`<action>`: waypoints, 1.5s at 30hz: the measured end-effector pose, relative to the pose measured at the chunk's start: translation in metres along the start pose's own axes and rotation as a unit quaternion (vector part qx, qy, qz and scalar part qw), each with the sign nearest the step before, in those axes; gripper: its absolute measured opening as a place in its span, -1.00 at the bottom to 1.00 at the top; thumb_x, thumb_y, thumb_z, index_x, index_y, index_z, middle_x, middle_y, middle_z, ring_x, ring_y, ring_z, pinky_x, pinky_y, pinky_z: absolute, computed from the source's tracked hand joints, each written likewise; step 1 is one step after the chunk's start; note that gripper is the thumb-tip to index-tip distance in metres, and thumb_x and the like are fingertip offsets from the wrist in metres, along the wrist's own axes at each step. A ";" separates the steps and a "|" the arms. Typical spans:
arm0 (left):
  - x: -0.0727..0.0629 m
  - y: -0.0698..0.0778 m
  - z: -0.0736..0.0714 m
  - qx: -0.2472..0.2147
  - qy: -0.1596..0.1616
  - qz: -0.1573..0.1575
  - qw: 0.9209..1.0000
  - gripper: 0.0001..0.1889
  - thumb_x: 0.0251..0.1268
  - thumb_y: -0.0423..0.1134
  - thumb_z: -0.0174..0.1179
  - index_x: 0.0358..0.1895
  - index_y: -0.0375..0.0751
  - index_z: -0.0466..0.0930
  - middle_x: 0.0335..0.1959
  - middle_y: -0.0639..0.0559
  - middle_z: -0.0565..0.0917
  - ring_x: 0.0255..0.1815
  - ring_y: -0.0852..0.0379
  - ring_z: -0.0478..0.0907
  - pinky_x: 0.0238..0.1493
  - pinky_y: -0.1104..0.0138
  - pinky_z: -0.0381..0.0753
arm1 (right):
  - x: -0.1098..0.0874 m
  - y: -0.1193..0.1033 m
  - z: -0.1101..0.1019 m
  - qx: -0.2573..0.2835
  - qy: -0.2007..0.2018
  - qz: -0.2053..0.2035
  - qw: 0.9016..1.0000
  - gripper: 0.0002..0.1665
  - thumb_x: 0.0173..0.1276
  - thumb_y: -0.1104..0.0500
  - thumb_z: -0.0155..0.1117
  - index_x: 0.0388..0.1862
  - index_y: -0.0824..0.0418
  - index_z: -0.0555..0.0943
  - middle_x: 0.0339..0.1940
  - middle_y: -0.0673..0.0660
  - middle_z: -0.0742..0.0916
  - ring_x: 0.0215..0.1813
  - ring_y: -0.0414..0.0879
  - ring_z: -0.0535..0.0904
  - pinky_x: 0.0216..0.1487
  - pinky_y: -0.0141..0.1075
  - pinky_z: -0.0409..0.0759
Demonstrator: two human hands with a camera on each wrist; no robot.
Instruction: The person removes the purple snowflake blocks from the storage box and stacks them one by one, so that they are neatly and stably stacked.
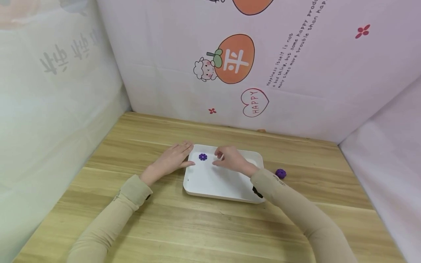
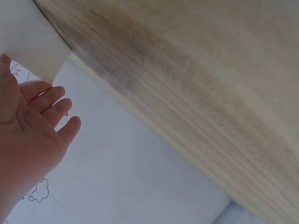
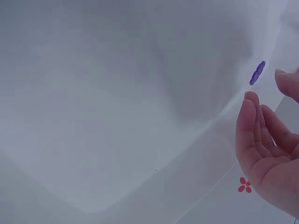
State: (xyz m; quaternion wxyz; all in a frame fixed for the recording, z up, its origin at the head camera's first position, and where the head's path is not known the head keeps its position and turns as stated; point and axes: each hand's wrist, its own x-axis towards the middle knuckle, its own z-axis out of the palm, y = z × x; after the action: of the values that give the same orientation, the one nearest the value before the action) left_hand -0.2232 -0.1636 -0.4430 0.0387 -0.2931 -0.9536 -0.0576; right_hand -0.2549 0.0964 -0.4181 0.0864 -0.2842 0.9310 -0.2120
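Observation:
A white shallow tray (image 1: 217, 184) lies on the wooden table. Inside it, near the far left corner, is a flat purple notched snowflake disc (image 1: 203, 157); the same disc (image 3: 257, 73) appears edge-on in the right wrist view. My left hand (image 1: 173, 159) touches the tray's left rim with fingers fairly straight. In the left wrist view the left hand (image 2: 35, 109) is by the tray's white side. Over the tray, right of the disc, my right hand (image 1: 233, 160) has bent fingers and a gap to the thumb. Nothing is between them, as the right hand (image 3: 271, 144) also shows up close.
To the right of the tray sits a purple rounded cluster (image 1: 281, 173), apparently of joined pieces, close to the right sleeve (image 1: 289, 201). Printed white cloth (image 1: 171, 73) hangs behind the table (image 1: 197, 230) and at both sides.

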 end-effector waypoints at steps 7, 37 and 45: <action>0.000 -0.001 0.001 0.003 0.009 0.004 1.000 -0.20 0.44 0.22 0.03 0.47 -0.37 0.24 0.50 -0.24 0.32 0.54 -0.16 0.26 0.54 -0.06 0.30 | 0.011 -0.008 0.010 -0.007 -0.001 0.012 1.000 -0.59 0.24 0.10 0.48 -0.03 0.33 0.66 -0.16 0.19 0.77 -0.23 -0.08 0.65 -0.12 -0.28 0.73; 0.001 -0.001 0.000 0.000 0.002 0.001 1.000 -0.20 0.45 0.21 0.00 0.49 -0.36 0.20 0.52 -0.25 0.29 0.56 -0.16 0.23 0.56 -0.08 0.27 | 0.033 -0.029 0.033 -0.077 0.019 0.023 0.997 -0.66 0.28 0.18 0.43 -0.06 0.39 0.69 -0.06 0.27 0.74 -0.12 -0.02 0.64 0.00 -0.21 0.72; 0.000 -0.001 0.001 0.005 0.005 0.002 1.000 -0.20 0.45 0.20 0.01 0.48 -0.38 0.22 0.51 -0.25 0.30 0.55 -0.17 0.24 0.55 -0.08 0.28 | 0.033 -0.027 0.034 -0.069 0.012 0.022 0.997 -0.69 0.27 0.22 0.43 -0.05 0.36 0.70 -0.06 0.25 0.74 -0.10 -0.02 0.65 0.03 -0.22 0.73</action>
State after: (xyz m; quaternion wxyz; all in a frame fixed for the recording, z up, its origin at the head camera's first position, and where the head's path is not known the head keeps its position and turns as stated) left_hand -0.2238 -0.1645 -0.4445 0.0451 -0.2948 -0.9529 -0.0547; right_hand -0.2593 0.0456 -0.4382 0.0599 -0.2661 0.9505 -0.1490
